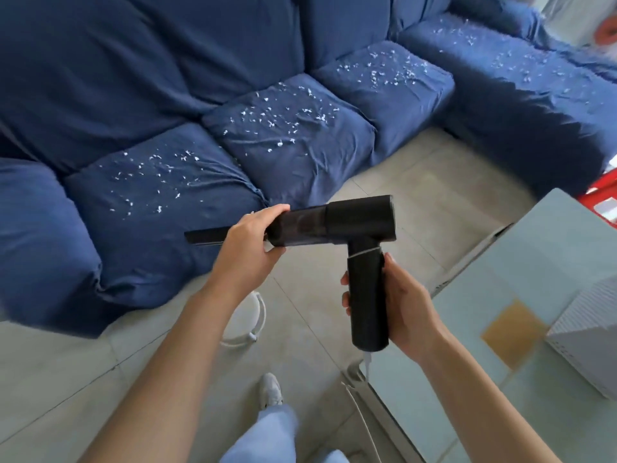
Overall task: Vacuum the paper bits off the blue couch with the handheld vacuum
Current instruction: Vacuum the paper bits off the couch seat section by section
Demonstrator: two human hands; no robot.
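Note:
A black handheld vacuum (354, 225) hangs in the air in front of the blue couch (140, 78), its flat nozzle pointing left. My right hand (404, 305) grips the upright handle from the right. My left hand (248, 243) holds the front of the barrel where the nozzle joins it. White paper bits (283, 118) lie scattered over the seat cushions, from the left cushion to the corner section at the far right. The nozzle tip hovers just off the front of the left seat cushion, not touching it.
A glass-topped table (534, 262) stands at the right with a white ribbed box (594, 332) on it. A white round object (247, 319) lies on the tiled floor under my left arm. Something red (601, 198) shows at the right edge. My leg and shoe (271, 389) are below.

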